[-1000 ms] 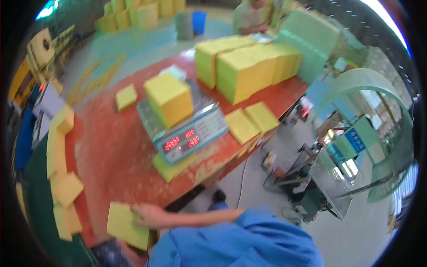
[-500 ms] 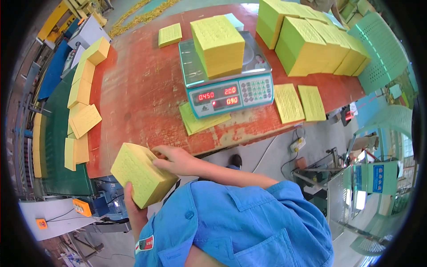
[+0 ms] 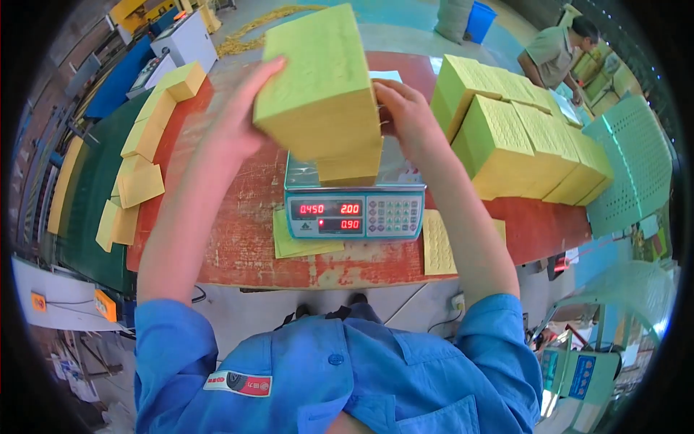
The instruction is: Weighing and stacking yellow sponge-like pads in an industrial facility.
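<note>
Blue shirt (image 3: 311, 369): covering the wearer's chest and upper arms, on the near side of the scale.
Scale (image 3: 354, 217): standing on the red table (image 3: 238, 249); its red digits are glowing.
Loose yellow sheets (image 3: 307, 244): sticking out from under the scale's near left corner.
Flat yellow pile (image 3: 437, 246): lying just right of the scale, partly behind the right forearm.
Left hand (image 3: 242, 119): gripping the held stack's left side above the scale, thumb lying along the paper.
Held stack (image 3: 314, 83): a thick yellow block, hanging tilted above the scale between both hands.
Right hand (image 3: 410, 116): bending its fingers against the held stack's right side, above the scale.
Lower stack (image 3: 350, 166): sitting on the scale's plate, mostly hidden by the held stack; whether the two are touching, one cannot tell.
Yellow bundles (image 3: 144, 126): forming a line along the table's edge, left of the scale.
Yellow blocks (image 3: 520, 148): standing packed together, right of the scale and beyond it.
Co-worker (image 3: 549, 61): leaning forward beyond those blocks, far right of the scale.
Blue bin (image 3: 481, 22): standing on the floor, well beyond the scale.
</note>
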